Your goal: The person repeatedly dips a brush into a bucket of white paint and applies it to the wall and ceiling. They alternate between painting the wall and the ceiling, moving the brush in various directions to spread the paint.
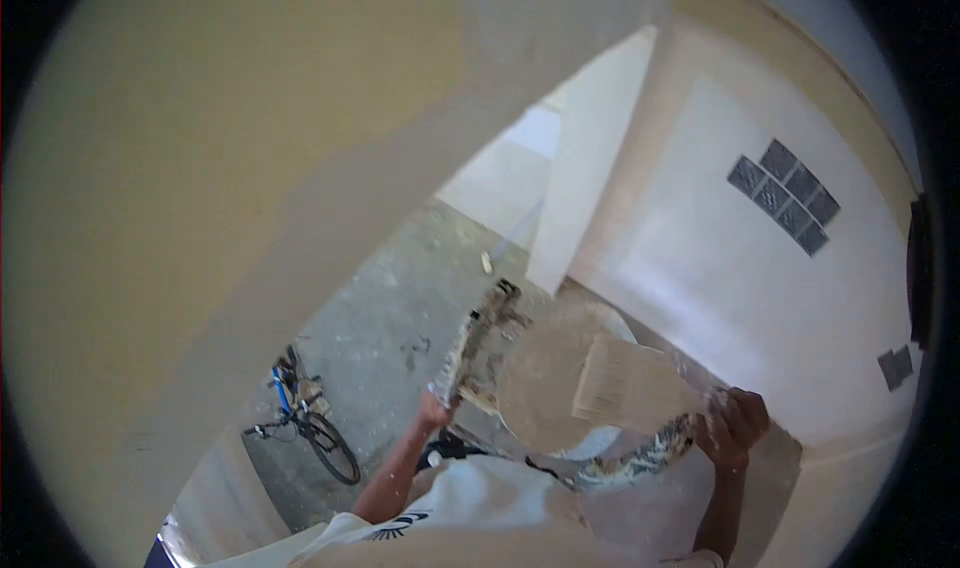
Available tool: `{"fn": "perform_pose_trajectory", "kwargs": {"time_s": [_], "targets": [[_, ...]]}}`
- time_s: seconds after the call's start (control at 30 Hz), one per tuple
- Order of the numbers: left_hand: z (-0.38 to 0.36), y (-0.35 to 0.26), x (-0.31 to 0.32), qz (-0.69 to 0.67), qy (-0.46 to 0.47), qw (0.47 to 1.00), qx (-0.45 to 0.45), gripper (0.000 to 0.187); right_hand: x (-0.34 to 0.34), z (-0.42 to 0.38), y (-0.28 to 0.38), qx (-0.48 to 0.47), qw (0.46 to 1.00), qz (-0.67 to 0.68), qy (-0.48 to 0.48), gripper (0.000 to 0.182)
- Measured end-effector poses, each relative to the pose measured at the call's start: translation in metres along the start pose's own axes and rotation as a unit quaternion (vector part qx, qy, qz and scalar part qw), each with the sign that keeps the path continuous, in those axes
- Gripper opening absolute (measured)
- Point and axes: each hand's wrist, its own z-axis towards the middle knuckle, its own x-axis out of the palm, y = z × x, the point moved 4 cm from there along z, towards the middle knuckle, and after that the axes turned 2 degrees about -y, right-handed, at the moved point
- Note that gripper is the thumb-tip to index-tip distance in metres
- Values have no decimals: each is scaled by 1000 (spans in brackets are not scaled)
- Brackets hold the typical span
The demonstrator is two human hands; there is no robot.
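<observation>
Hands frame the round container [535, 383] in the lower middle of the frame, one to each side of it. The left hand [437, 408], to the container's left and a little below its middle, is closed around the lower end of a long, plaster-splattered bar [466, 353] that slants up and to the right. The right hand [733, 426], at the lower right, is closed near the narrow end of a broad, flat blade [635, 386]; its wide end lies over the container in the view, but whether the two touch I cannot tell. A splattered curved piece [645, 458] shows just below the blade, close to the right hand.

I count one container, one blade and one long bar. One blue bicycle [305, 413] stands at the lower left, on the grey floor [385, 308]. Seven dark tiles [785, 196] make a cluster on the pale wall [690, 208] at the upper right, and two more dark squares [895, 368] show at the right edge.

The left forearm slopes up and to the right from the pale shirt [480, 508]. The right forearm rises almost upright, its hand turned inward and fingers curled.
</observation>
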Motion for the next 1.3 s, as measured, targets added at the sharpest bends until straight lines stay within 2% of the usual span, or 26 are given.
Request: {"fn": "perform_pose_trajectory", "kwargs": {"time_s": [0.07,0.13,0.2,0.23,0.27,0.3,0.4,0.47,0.57,0.6,0.63,0.67,0.7,0.73,0.8,0.83,0.87,0.9,0.93,0.97,1.0,1.07,1.1,1.17,1.2,1.3], "targets": [[-2,7,3,-58,26,993,-99,32,-6,11,-10,39,999,28,-22,15],[5,-2,0,-87,5,992,-93,32,-16,34,-17,21,999,2,-46,18],[0,0,-1,-30,23,996,-86,33,-26,58,-22,-16,996,-57,-64,23],[1,0,1,-58,26,993,-97,33,-28,76,-25,-11,997,-63,-32,22],[4,0,1,-86,30,990,-108,34,-33,98,-26,-26,997,-57,-48,24],[10,-14,-7,-37,8,998,-41,34,-40,125,-22,-89,985,-118,-86,22],[9,-8,-3,-53,9,998,-36,33,-43,185,-19,-106,978,-150,-95,27],[5,-3,-1,-51,28,997,-49,32,-37,223,-15,-112,969,-198,-94,29],[5,-3,-2,-49,61,989,-124,32,-24,272,-16,-84,971,-223,-25,27],[0,-1,1,-52,64,989,-127,32,-25,289,-19,-82,971,-221,-43,21],[-3,6,5,-36,55,990,-127,33,-27,304,-22,-88,968,-204,-114,16],[-3,10,5,-17,45,991,-124,33,-41,321,-28,-175,960,-157,-154,22],[-1,7,3,14,57,991,-116,32,-52,345,-32,-166,935,-281,-140,19],[0,3,3,17,59,991,-117,32,-71,354,-42,-95,960,-206,-167,21],[5,-2,0,-52,10,993,-102,29,-93,361,-55,-94,946,-157,-266,22],[1,5,3,-72,38,985,-154,31,-94,356,-56,-94,946,-158,-266,22],[-2,7,3,-72,39,985,-151,31,-100,345,-54,-58,899,-283,-328,20],[-1,7,3,-49,38,991,-123,31,-106,333,-49,-23,830,-402,-385,19],[2,7,4,-26,35,995,-94,31,-108,325,-49,-25,827,-407,-387,19],[4,9,5,-27,34,995,-89,31,-104,318,-57,-28,905,-295,-304,19],[3,9,6,-10,36,996,-77,31,-96,311,-61,-30,961,-175,-211,19],[3,8,4,27,43,997,-55,32,-72,289,-55,-104,959,-233,-124,20],[4,5,1,26,44,997,-54,32,-56,277,-57,-169,950,-209,-161,20],[6,-1,-1,-8,82,991,-109,32,-34,270,-47,-79,987,-136,-44,16],[6,-1,0,-9,84,990,-109,32,-29,269,-41,-109,988,-110,-16,18],[5,1,0,-49,51,993,-95,32,-9,268,-29,-135,981,-134,-27,19]]}}
